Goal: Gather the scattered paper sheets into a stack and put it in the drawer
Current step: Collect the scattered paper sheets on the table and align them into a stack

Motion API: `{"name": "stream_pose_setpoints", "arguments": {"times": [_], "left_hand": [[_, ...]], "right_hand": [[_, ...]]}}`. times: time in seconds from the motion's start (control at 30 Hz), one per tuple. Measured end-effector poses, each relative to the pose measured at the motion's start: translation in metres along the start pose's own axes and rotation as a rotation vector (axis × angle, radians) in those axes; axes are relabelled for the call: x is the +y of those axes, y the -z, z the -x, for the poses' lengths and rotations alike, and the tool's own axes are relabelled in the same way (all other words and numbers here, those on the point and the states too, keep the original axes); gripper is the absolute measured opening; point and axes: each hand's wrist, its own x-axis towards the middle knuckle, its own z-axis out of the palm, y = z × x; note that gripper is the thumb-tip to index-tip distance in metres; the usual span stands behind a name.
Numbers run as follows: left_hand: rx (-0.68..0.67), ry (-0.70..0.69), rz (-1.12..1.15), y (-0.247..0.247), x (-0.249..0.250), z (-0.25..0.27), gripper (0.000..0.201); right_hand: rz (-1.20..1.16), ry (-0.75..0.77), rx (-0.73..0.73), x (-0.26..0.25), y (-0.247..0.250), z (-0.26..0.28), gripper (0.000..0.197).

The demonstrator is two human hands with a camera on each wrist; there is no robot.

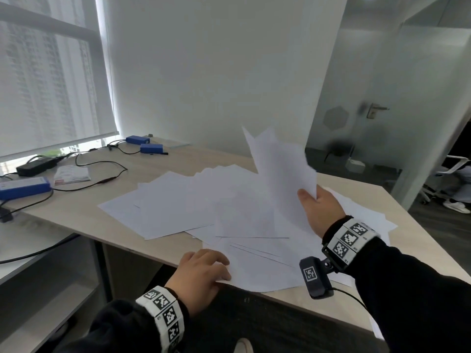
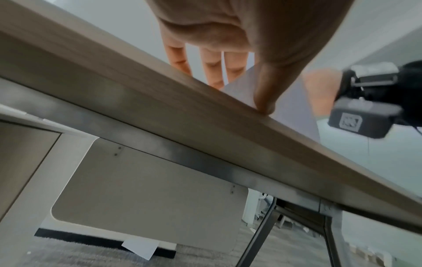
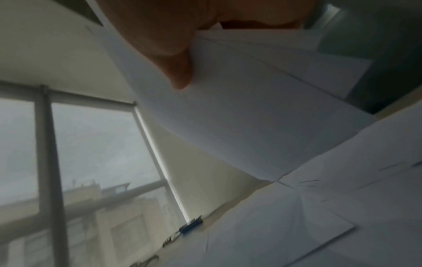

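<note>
Gathering stage: a few sheets lifted, most still loose on the table.

Our right hand [image 1: 321,208] pinches a raised sheaf of paper sheets [image 1: 279,171] by its lower edge; our left hand [image 1: 204,272] rests flat, fingers relaxed, on the scattered sheets [image 1: 178,200] at the table [image 1: 76,215] edge. We judge paper light, limp and slippery: grip edges, square up. Drawer not seen.

White paper, pale wood, blue boxes

We see white paper sheets [image 1: 178,200] on a light brown bench [image 1: 76,217], blue boxes [image 1: 24,187], black cords [image 1: 102,163], and black-and-white checked wristbands [image 1: 353,238].
</note>
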Motion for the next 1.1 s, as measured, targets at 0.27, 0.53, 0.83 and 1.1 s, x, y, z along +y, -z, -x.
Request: {"name": "stream_pose_setpoints", "arguments": {"times": [0.27,0.53,0.83,1.1], "left_hand": [[0.334,0.372,0.680,0.034,0.010,-0.012,0.014],[0.664,0.586,1.001,0.061,0.000,-0.036,0.004],[0.532,0.598,1.289,0.073,-0.001,-0.088,0.034],[0.442,0.630,1.605,0.060,-0.002,-0.127,0.024]], "right_hand": [[0.132,-0.034,-0.458,0.012,-0.004,0.030,0.016],[-0.449,-0.225,-0.197,0.027,0.027,0.025,0.015],[-0.697,-0.209,-0.054,0.039,0.051,0.032,0.017],[-0.776,-0.201,-0.085,0.049,0.069,0.034,0.022]]}}
